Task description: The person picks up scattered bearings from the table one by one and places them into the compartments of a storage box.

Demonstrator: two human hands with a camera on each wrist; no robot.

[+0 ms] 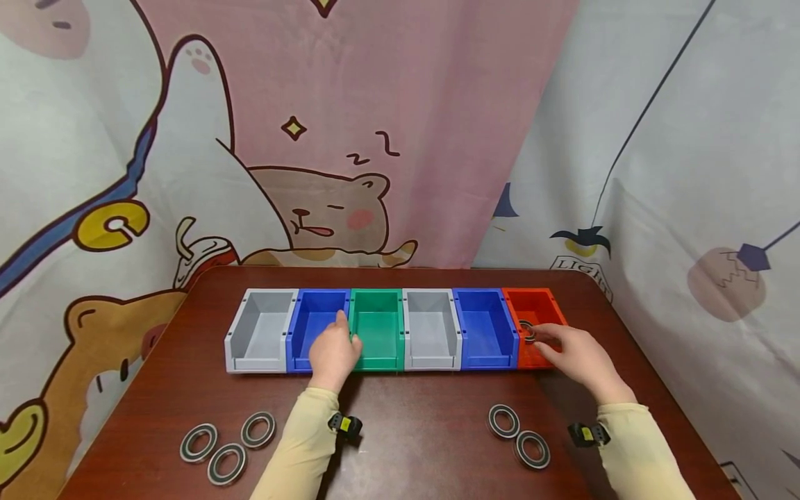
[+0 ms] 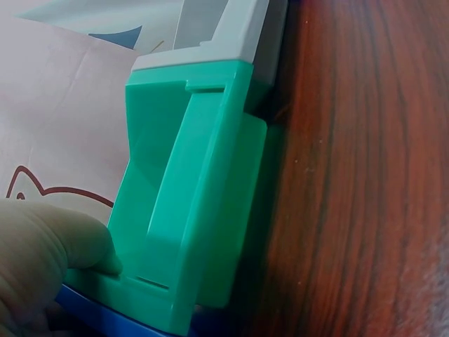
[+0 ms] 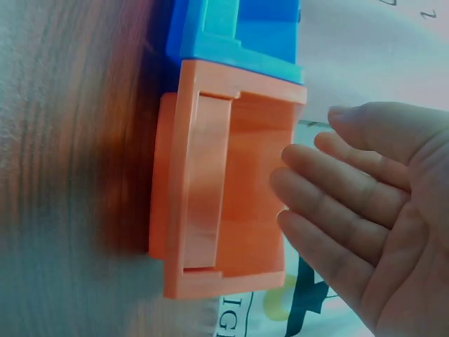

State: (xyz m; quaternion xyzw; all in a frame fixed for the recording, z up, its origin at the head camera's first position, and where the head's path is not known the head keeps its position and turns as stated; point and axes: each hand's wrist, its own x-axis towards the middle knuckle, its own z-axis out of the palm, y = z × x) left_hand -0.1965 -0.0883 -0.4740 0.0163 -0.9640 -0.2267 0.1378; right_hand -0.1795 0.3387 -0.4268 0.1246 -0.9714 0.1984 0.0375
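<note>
My left hand [image 1: 334, 353] reaches over the front of the left blue bin [image 1: 302, 342], its index finger extended near the green bin [image 1: 378, 354]. In the left wrist view, the thumb [image 2: 91, 242] lies at the green bin's front corner; the other fingers are mostly hidden. My right hand [image 1: 578, 357] is over the red bin [image 1: 540, 303], where a ball bearing [image 1: 529, 332] shows at its fingertips beside the bin's left wall. Seen from the right wrist, the fingers [image 3: 344, 186] are nearly straight, the thumb is apart from them, and no bearing shows between them.
Grey bins [image 1: 261, 364] [image 1: 432, 362] and another blue bin [image 1: 487, 362] complete the joined row. Three bearings [image 1: 217, 479] lie at the table's left front; two more [image 1: 544, 460] lie at the right front. A printed curtain [image 1: 437, 139] hangs behind the table [image 1: 412, 430].
</note>
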